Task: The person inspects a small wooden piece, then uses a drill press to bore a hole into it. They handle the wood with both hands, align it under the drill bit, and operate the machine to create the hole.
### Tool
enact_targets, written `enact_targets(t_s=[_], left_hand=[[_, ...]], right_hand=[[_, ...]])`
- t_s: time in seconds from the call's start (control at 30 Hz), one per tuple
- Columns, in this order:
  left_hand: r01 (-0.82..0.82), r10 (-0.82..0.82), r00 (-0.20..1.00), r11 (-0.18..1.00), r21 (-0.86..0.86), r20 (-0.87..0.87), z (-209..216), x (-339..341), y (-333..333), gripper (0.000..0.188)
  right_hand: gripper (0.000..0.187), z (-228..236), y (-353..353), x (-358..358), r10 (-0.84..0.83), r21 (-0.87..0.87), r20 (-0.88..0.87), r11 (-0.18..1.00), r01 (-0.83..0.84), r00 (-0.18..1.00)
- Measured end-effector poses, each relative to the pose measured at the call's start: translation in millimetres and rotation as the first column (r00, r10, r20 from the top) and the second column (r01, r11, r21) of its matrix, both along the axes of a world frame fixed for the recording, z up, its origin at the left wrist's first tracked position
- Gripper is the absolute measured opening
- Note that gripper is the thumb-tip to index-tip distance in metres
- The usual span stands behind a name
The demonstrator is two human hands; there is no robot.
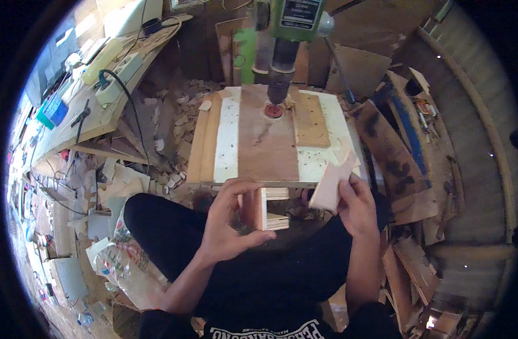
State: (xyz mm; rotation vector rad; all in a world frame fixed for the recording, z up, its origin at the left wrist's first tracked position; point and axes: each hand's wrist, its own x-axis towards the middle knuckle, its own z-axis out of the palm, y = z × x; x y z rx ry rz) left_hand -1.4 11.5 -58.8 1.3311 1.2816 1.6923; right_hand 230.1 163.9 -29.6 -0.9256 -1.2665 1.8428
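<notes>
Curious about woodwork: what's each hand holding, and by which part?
Left hand: a U-shaped wooden piece, by its upper and lower sides as pictured. Right hand: a flat, pale wooden piece, by its right edge.

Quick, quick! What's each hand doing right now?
Left hand: holding a U-shaped wooden piece between thumb and fingers.
Right hand: holding a flat, pale wooden piece between thumb and fingers.

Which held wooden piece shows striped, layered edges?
The U-shaped plywood piece in the left hand; the pale wooden piece in the right hand mainly shows a broad, plain face.
</notes>
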Motion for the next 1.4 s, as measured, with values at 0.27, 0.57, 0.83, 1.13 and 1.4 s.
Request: enact_targets(t_s=[0.27,0.57,0.83,1.13,1.4], left_hand=[[0.069,-0.069,0.998,0.995,0.073,-0.010,7,4,-3,0.084],[0.111,-0.116,0.993,0.986,0.123,0.036,5,7,-5,0.090],[0.086,-0.097,0.994,0.978,0.191,0.050,4,9,-2,0.088],[0.055,-0.052,0.998,0.967,0.250,-0.020,9,13,-5,0.083],[0.011,0.047,0.984,0.947,0.322,-0.172,27,15,-10,0.074]], right_hand=[[0.038,19,-56,-26,0.229,0.141,0.023,0.963,-0.230,0.973],[0.038,23,-57,-36,0.190,0.197,0.026,0.962,-0.191,0.982],[0.033,31,-58,-37,0.262,0.167,0.032,0.950,-0.264,0.964],[0.033,38,-60,-30,0.270,0.200,0.079,0.939,-0.281,0.960],[0.035,43,-66,-25,0.230,0.377,0.093,0.892,-0.248,0.969]])
